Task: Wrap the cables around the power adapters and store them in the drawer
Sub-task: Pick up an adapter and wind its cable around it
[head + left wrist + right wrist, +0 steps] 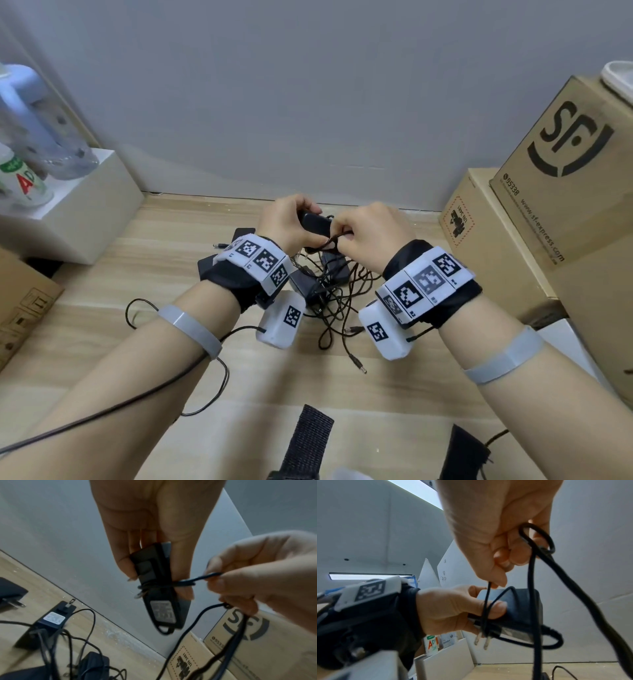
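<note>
My left hand (287, 219) (150, 563) (453, 607) grips a black power adapter (315, 223) (159, 601) (522, 609) above the wooden desk, plug prongs (482, 641) pointing down. Its thin black cable (192, 580) (537, 601) runs once around the adapter body. My right hand (366, 233) (257, 577) (498, 545) pinches that cable beside the adapter, with a loop of it hanging from the fingers. Several more black adapters (308, 284) (51, 620) lie in a tangle of cables (337, 308) on the desk below my hands. No drawer is in view.
Brown cardboard boxes (561, 192) (257, 642) are stacked at the right, and another box (20, 308) is at the left edge. A white box (85, 205) with bottles (24, 178) stands at the back left. The grey wall runs just behind the desk (239, 377).
</note>
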